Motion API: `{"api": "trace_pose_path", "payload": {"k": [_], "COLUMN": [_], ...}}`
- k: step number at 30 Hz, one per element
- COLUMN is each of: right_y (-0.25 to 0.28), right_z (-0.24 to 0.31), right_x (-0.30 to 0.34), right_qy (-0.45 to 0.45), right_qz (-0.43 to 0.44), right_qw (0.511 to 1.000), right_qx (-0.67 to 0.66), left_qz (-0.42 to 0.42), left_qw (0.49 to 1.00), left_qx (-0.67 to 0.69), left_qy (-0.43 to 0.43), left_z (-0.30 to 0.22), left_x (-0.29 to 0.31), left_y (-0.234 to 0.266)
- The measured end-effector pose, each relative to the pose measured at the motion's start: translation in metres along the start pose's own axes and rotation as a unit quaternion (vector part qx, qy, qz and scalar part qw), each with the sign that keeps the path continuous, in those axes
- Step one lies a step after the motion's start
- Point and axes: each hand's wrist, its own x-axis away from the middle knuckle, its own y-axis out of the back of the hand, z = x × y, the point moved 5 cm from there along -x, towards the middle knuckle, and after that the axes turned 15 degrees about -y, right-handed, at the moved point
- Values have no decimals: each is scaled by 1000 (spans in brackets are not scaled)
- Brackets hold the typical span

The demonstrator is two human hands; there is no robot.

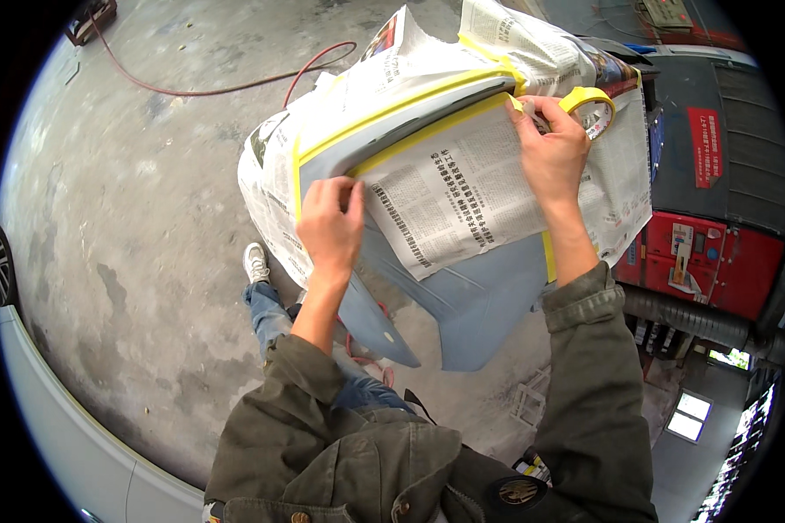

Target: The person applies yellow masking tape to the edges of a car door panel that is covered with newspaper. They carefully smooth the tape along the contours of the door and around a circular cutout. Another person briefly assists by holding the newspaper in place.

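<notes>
A blue-grey vehicle body panel [488,314] lies before me, partly covered with newspaper sheets [445,187] edged in yellow masking tape [427,135]. My left hand [331,225] has its fingers closed at the near-left corner of the middle sheet, by the end of the tape strip; what is between the fingertips is hidden. At the strip's far right end, my right hand [556,152] pinches a bit of the yellow tape. Beside its knuckles is the masking tape roll [590,109], seemingly carried by the same hand. A narrow strip of bare panel shows along the tape line.
To the right stands a black and red cabinet-like machine [715,253] with a ribbed hose [689,315] beneath. A red hose [187,91] curves over the concrete floor [148,200]. A light-coloured car [70,418] is at lower left. Someone's white shoe [255,261] shows beside the panel.
</notes>
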Motion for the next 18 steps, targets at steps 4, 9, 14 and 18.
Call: {"api": "trace_pose_path", "payload": {"k": [4,9,14,18], "right_y": [0,1,0,0], "right_z": [3,6,7,5], "right_x": [-1,0,0,0], "right_qy": [11,49,72,35], "right_qz": [4,-2,-14,-8], "right_qw": [1000,999,997,999], "right_qx": [-1,9,7,-1], "left_qz": [-10,25,59,64], "left_qw": [987,980,970,968], "left_qx": [13,11,16,12], "left_qy": [-159,-199,-234,-243], "left_z": [-31,-41,-47,-57], "left_x": [5,14,14,6], "left_y": [-4,-13,-24,-28]}}
